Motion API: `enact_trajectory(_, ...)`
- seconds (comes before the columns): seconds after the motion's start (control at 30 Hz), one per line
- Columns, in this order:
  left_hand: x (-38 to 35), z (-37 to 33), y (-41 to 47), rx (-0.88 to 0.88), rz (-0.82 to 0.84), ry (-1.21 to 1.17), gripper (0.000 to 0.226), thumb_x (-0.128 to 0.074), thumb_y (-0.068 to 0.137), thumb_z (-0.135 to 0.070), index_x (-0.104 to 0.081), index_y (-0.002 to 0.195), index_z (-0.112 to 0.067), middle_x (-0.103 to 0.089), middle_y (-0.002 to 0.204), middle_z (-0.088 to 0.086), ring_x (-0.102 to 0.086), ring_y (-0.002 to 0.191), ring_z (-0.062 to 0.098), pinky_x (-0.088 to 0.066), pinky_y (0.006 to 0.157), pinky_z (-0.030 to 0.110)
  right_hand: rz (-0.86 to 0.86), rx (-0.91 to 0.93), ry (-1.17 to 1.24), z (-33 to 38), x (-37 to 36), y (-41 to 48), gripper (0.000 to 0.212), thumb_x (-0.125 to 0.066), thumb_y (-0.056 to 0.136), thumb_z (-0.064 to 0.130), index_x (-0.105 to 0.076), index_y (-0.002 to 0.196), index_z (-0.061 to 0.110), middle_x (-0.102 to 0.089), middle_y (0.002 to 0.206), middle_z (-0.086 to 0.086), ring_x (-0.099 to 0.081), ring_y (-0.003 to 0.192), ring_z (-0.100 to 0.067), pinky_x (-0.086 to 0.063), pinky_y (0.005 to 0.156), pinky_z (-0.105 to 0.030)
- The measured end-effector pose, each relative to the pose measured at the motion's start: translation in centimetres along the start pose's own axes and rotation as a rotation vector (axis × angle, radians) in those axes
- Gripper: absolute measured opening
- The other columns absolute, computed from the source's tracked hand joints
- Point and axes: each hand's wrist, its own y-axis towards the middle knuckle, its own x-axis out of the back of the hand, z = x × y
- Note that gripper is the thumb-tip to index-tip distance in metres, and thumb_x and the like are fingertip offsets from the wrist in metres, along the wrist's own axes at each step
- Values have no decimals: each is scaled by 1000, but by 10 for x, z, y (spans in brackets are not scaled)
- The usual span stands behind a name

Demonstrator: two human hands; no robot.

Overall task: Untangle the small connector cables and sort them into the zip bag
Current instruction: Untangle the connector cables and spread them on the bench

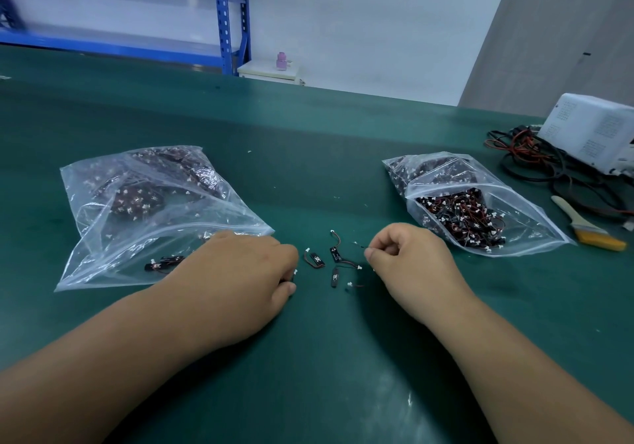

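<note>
Three small black connector cables (334, 262) with white plugs lie loose on the green mat between my hands. My left hand (250, 272) rests knuckles up beside the left zip bag (113, 234), its fingertips curled round a small cable piece at its right edge. My right hand (408, 262) is curled and pinches a thin cable end near its thumb. The left zip bag holds two loose cables (164, 262) near its mouth and several bundles farther back. The right zip bag (525, 210) lies open with a tangled heap of cables (463, 217) inside.
A white device (593, 131) with a knot of black and red leads (535, 165) stands at the far right. A yellow-bristled brush (586, 227) lies just right of the right bag. Blue shelving (230, 14) stands beyond the table's far edge.
</note>
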Motion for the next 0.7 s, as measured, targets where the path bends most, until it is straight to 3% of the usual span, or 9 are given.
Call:
enact_trajectory(0.2, 1, 2, -1, -17, -10, -7, 21, -38, 93, -52, -42, 89, -31, -52, 84, -13, -53, 80, 11, -45, 79, 32, -14, -8, 20, -2, 1, 1, 17, -66, 85, 25, -65, 69, 28, -63, 68, 27, -57, 60, 1, -37, 52, -21)
enact_trajectory(0.3, 1, 4, 0, -20, -66, -38, 21, -40, 93, -50, -42, 87, -30, -53, 81, -12, -52, 77, 10, -43, 72, 30, -11, 5, 10, -1, 2, -1, 17, -61, 81, 17, -64, 74, 32, -62, 71, 29, -56, 60, -2, -41, 57, -22)
enact_trajectory(0.4, 3, 5, 1, -11, -118, -94, 19, -40, 92, -50, -42, 85, -32, -53, 81, -13, -51, 76, 9, -43, 69, 29, 22, 39, 4, 2, 3, -7, 21, -58, 76, 15, -64, 78, 35, -63, 72, 19, -56, 61, -4, -47, 60, -26)
enact_trajectory(0.53, 3, 3, 1, -8, -159, -132, 20, -37, 91, -51, -41, 84, -33, -52, 77, -14, -50, 72, 8, -39, 62, 27, 151, 202, -43, 10, 2, -15, 19, -67, 77, 22, -67, 75, 41, -56, 82, 12, -57, 78, -7, -50, 78, -31)
enact_trajectory(0.7, 2, 3, 1, 20, -153, -149, 19, -34, 93, -52, -33, 84, -35, -52, 70, -12, -49, 65, 6, -29, 52, 18, 253, 272, -160, 13, 0, -19, 25, -62, 83, 19, -74, 95, 37, -53, 89, 10, -56, 92, -12, -46, 92, -37)
